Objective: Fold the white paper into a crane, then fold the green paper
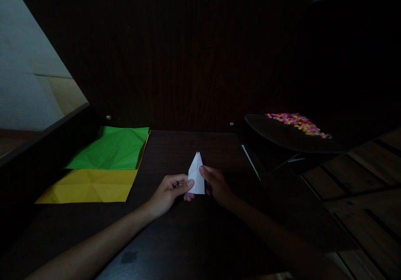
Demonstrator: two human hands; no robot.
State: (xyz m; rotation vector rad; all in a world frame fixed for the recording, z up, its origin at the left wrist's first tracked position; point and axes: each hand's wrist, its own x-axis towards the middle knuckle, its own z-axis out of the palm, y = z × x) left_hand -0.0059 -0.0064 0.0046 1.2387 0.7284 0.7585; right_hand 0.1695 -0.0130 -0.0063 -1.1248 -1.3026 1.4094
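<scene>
Both my arms are bare from the bottom edge of the view to the fingertips; no sleeve or cuff shows on either forearm. My left hand (169, 191) carries no ring, watch or band that I can see. My right hand (218, 185) looks bare too, though the dim light blurs its details.

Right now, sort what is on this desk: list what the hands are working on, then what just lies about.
In hand:
small white folded paper point
left hand
right hand

Lying about:
creased green paper sheet
creased yellow paper sheet
heap of small bright-coloured bits
dark wooden desk
</scene>
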